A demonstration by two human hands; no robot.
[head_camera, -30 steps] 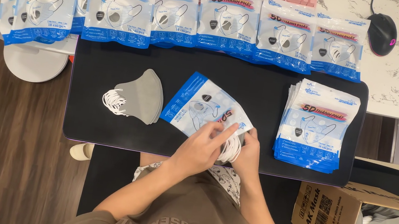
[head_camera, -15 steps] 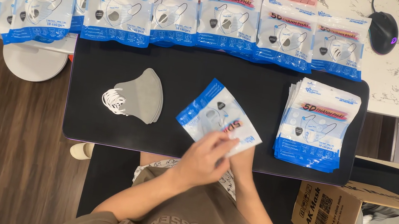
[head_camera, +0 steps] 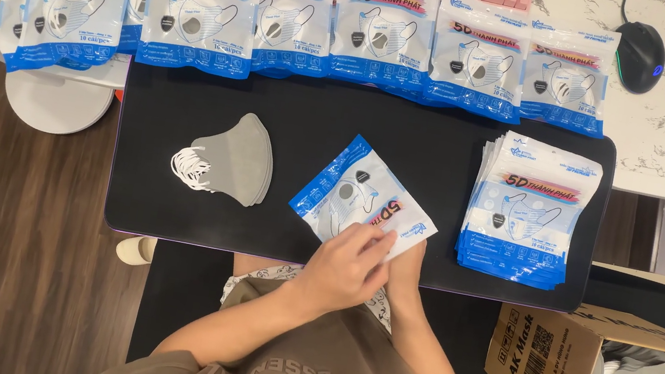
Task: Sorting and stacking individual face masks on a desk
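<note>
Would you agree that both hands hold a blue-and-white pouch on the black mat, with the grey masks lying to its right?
Not quite: in the head view the grey masks lie to the left of the pouch. Both hands, left hand and right hand, do hold it on the black mat.

The view is bright and evenly lit, with soft light that seems to come from above. Shadows are weak: a thin one lies under the stack of mask packets (head_camera: 527, 211) at 3 o'clock. Small glare shows on the glossy packets in the row (head_camera: 384, 31) at 12 o'clock. The black mat (head_camera: 169, 206) looks flat and matte. Focus is sharp across the frame. The table edges bend slightly near the borders.
</note>
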